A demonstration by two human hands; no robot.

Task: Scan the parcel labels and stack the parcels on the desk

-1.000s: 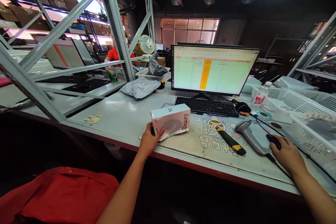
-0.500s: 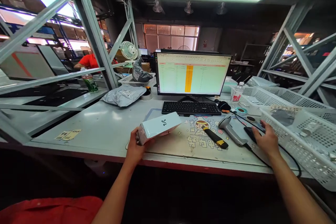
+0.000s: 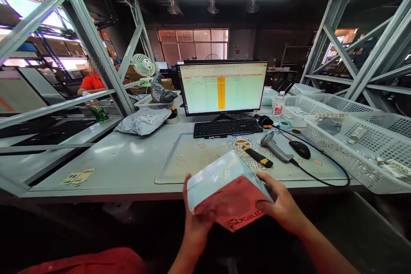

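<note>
A box [image 3: 231,197] with a pale top and a red side lettered "beaut" is held tilted in front of the table edge. My left hand [image 3: 198,218] grips its left end, thumb on the red side. My right hand [image 3: 281,203] closes round its right end. Beyond the box, a black and yellow utility knife [image 3: 257,156] and a grey barcode scanner [image 3: 276,147] lie on the printed desk mat [image 3: 180,167]. The black computer mouse [image 3: 299,149] sits to the right of the scanner, with no hand on it.
A monitor [image 3: 223,90] showing a spreadsheet stands behind the keyboard [image 3: 227,127]. White plastic baskets [image 3: 362,154] line the right side. A grey mailer bag [image 3: 143,120] and a tape roll [image 3: 172,117] lie at back left. A person in red [image 3: 92,82] sits beyond the metal frame.
My right hand has left the mouse and taken hold of the box's right end. The box has come nearer and turned, so its red lettered side shows. The view has shifted right.
</note>
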